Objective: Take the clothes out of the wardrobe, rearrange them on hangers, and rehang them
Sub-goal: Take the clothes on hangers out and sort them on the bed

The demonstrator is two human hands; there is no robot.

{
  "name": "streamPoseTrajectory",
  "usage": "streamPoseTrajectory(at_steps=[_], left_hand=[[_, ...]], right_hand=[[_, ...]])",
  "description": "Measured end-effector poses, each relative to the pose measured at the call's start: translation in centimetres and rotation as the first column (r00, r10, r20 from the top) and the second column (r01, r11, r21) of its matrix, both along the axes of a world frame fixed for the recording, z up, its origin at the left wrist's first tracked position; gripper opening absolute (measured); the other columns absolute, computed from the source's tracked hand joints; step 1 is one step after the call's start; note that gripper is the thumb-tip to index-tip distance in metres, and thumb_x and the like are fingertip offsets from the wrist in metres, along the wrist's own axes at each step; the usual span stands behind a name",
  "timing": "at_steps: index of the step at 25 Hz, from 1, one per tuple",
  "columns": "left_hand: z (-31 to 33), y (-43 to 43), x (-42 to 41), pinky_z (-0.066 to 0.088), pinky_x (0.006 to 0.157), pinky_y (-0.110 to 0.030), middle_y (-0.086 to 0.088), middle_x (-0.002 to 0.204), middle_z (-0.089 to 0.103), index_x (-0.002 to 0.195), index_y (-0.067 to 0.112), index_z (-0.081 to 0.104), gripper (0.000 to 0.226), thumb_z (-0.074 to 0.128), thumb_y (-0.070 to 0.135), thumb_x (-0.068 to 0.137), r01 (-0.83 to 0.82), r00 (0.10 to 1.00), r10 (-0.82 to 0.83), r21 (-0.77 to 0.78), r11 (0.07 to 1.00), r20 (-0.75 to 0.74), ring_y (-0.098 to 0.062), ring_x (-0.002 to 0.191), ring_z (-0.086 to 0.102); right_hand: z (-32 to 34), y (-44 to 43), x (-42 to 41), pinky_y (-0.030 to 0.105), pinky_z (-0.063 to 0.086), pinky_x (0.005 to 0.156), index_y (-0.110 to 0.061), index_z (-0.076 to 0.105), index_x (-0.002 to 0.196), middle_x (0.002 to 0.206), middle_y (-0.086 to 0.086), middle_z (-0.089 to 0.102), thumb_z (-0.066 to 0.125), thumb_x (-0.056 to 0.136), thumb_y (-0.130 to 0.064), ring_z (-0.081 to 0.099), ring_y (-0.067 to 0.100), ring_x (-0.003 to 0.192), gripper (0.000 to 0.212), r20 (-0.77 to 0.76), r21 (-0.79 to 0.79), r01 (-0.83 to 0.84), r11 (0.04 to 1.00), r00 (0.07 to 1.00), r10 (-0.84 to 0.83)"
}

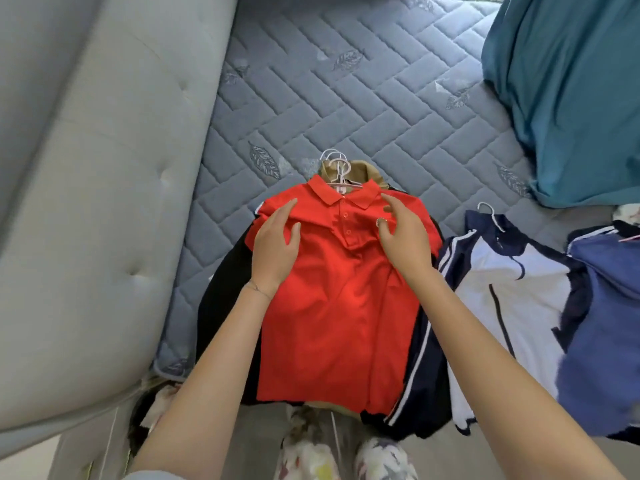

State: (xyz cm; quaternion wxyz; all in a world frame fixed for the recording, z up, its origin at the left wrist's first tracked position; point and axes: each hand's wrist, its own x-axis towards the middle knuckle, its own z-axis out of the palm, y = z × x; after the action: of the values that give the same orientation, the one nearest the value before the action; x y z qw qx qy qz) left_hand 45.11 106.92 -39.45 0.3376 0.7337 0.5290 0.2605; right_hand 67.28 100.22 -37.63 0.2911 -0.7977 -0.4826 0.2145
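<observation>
A red polo shirt (332, 299) lies face up on a white hanger (337, 168), on top of a pile of hung clothes on the mattress (346, 81). My left hand (273, 244) rests flat on the shirt's left shoulder, fingers straight. Over the right shoulder my right hand (401, 233) hovers with loosely bent fingers, touching the fabric. Under the red shirt I see a tan garment (363, 173) and black and navy clothes (419, 375).
A white and navy jacket (502, 289) on a hanger lies to the right, beside a blue garment (602, 323). A teal cloth (568, 98) is heaped at the back right. A padded grey headboard (86, 202) stands on the left.
</observation>
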Motion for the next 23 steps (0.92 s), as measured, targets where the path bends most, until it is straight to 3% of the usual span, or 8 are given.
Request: streamPoseTrajectory(at_steps=[3, 6, 9, 13, 18, 23], left_hand=[[-6.9, 3.6, 0.9, 0.041, 0.107, -0.04, -0.009, 0.13, 0.062, 0.136, 0.011, 0.052, 0.041, 0.053, 0.013, 0.095, 0.003, 0.998, -0.007, -0.072, 0.997, -0.061, -0.024, 0.122, 0.057], [-13.8, 7.8, 2.3, 0.033, 0.111, -0.05, -0.016, 0.134, 0.058, 0.136, 0.008, 0.053, 0.047, 0.045, 0.021, 0.092, 0.063, 0.958, -0.04, 0.072, 0.995, -0.284, -0.032, 0.128, 0.05], [-17.8, 11.1, 3.7, 0.021, 0.115, -0.047, -0.011, 0.145, 0.048, 0.142, 0.012, 0.047, 0.046, 0.046, 0.021, 0.097, 0.065, 0.91, -0.005, 0.131, 0.989, -0.414, -0.029, 0.137, 0.04], [-20.2, 13.4, 4.3, 0.034, 0.102, -0.046, -0.017, 0.126, 0.06, 0.134, 0.01, 0.053, 0.041, 0.041, 0.028, 0.099, 0.041, 0.89, 0.076, 0.243, 0.969, -0.45, -0.037, 0.116, 0.051], [-19.2, 13.7, 3.4, 0.037, 0.092, -0.046, -0.02, 0.109, 0.063, 0.113, 0.01, 0.063, 0.033, 0.047, 0.035, 0.098, -0.023, 0.872, 0.111, 0.186, 0.982, -0.477, -0.041, 0.105, 0.051], [-14.1, 10.8, 1.1, 0.04, 0.088, -0.045, -0.015, 0.101, 0.063, 0.1, 0.01, 0.064, 0.024, 0.051, 0.031, 0.095, -0.068, 0.953, 0.113, 0.165, 0.984, -0.28, -0.038, 0.1, 0.056]], right_hand=[[-6.8, 3.3, 1.4, 0.042, 0.049, 0.089, -0.016, 0.056, 0.131, 0.116, 0.009, 0.067, 0.054, 0.09, -0.015, 0.061, 0.031, 0.105, 0.042, 0.048, -0.067, 0.008, 0.998, 0.999, -0.005], [-13.0, 7.4, 3.9, 0.042, 0.041, 0.097, -0.014, 0.056, 0.132, 0.125, 0.012, 0.063, 0.054, 0.092, -0.02, 0.056, 0.033, 0.116, 0.041, 0.185, -0.067, -0.006, 0.998, 0.983, 0.018], [-17.3, 10.1, 5.9, 0.044, 0.031, 0.108, -0.016, 0.046, 0.141, 0.14, 0.01, 0.052, 0.05, 0.094, -0.027, 0.044, 0.029, 0.13, 0.049, 0.316, -0.143, -0.037, 0.989, 0.945, 0.081], [-21.5, 10.9, 6.5, 0.048, 0.015, 0.116, -0.021, 0.031, 0.15, 0.151, 0.008, 0.037, 0.041, 0.099, -0.033, 0.032, 0.027, 0.138, 0.053, 0.405, -0.256, -0.033, 0.966, 0.904, 0.139], [-21.1, 9.8, 5.7, 0.046, 0.031, 0.101, -0.021, 0.042, 0.144, 0.133, 0.012, 0.052, 0.041, 0.098, -0.04, 0.045, 0.034, 0.121, 0.049, 0.456, -0.112, -0.001, 0.994, 0.888, 0.052], [-15.3, 8.1, 4.9, 0.044, 0.039, 0.085, -0.013, 0.055, 0.12, 0.113, 0.016, 0.06, 0.046, 0.097, -0.043, 0.053, 0.037, 0.105, 0.038, 0.392, -0.144, -0.051, 0.988, 0.914, 0.104]])
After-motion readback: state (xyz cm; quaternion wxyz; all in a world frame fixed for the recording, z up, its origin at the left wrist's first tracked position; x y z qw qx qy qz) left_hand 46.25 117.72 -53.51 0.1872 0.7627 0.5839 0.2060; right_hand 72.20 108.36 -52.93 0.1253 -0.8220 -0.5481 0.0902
